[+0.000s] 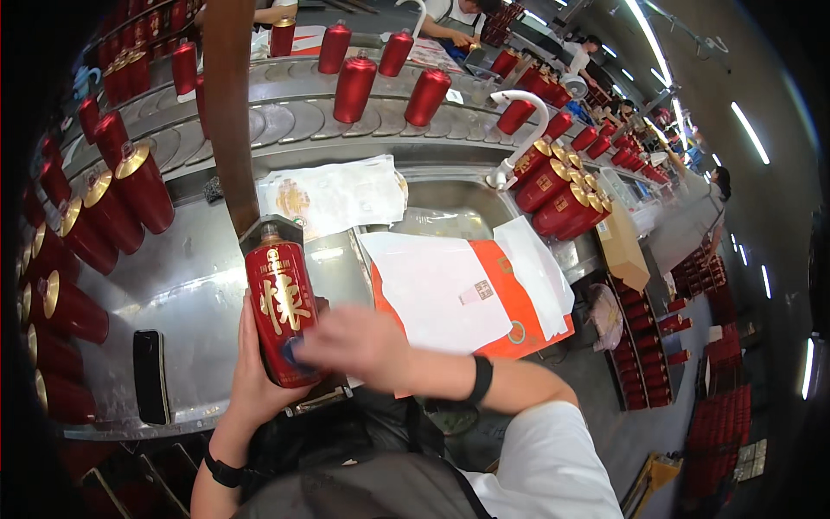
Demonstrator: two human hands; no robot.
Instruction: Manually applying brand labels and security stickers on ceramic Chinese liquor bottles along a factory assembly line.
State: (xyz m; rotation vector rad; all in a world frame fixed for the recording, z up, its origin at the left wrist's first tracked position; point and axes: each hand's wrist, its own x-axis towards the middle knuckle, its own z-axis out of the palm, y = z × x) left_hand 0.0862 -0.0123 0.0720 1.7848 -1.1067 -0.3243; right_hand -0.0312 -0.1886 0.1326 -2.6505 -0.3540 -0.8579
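A red bottle with gold lettering (278, 303) stands upright near the front edge of a steel table (199, 285). My left hand (251, 381) wraps around its lower part from the left and behind. My right hand (354, 344), blurred, lies against the bottle's lower right side, fingertips on its front. A black band sits on each wrist. The bottle's neck reaches up to a brown post (232, 112).
Rows of red bottles with gold caps (95, 225) lie along the left; more (558, 195) are stacked at the right. Upright red bottles (354, 86) ride a conveyor behind. An orange and white paper bag (467, 298) lies right of the bottle, a black phone (150, 376) to the left. Other people work farther back.
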